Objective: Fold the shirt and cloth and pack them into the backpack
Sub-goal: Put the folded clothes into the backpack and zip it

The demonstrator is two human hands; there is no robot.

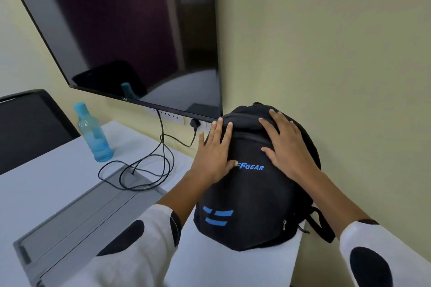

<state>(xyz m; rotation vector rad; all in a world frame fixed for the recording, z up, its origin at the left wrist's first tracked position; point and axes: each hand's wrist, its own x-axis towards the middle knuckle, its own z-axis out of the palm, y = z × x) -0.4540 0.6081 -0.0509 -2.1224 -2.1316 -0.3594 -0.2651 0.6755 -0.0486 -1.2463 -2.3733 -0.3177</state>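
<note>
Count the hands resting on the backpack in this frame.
2: the left hand lies flat on the backpack front, the right hand flat near its top.

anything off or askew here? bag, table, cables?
Nothing spilled or damaged. Two small oddities: the backpack stands at the table's right edge with a strap hanging off the side, both hands flat on it; and black cables lie in loose loops by the upright blue bottle.

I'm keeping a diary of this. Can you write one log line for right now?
backpack: upright on table, zips look closed | left hand: flat on it | right hand: flat on it | shirt, cloth: not visible
</note>
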